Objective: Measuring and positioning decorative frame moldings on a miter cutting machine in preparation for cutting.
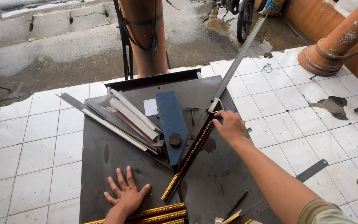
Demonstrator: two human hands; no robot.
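Pressing down near the far end of a long, narrow strip of black picture-frame moulding with a gilded ornamental edge (pixel 188 152), the right hand (pixel 230 126) lies over it with fingers curled, gripping or pinning the strip; the exact finger closure is hidden beneath the palm. The strip lies diagonally on the dark metal work table (pixel 104 161), running from near the front edge up toward the long grey metal guide rail (pixel 237 58) that slants off past the table's far corner. The left hand (pixel 127 194) rests flat and spread on the bare tabletop, fingers splayed, holding nothing. Just beside the strip stands a blue upright blade housing (pixel 170 120), and left of that a fanned stack of grey and silver moulding lengths (pixel 121 118). More gilded moulding pieces (pixel 158 213) lie at the near edge, close to the left wrist. The strip looks light and stiff, likely wood or plastic, yet slender enough to flex or snap if levered; its gilded relief could scuff, so its plain black flanks seem the safer place to hold.
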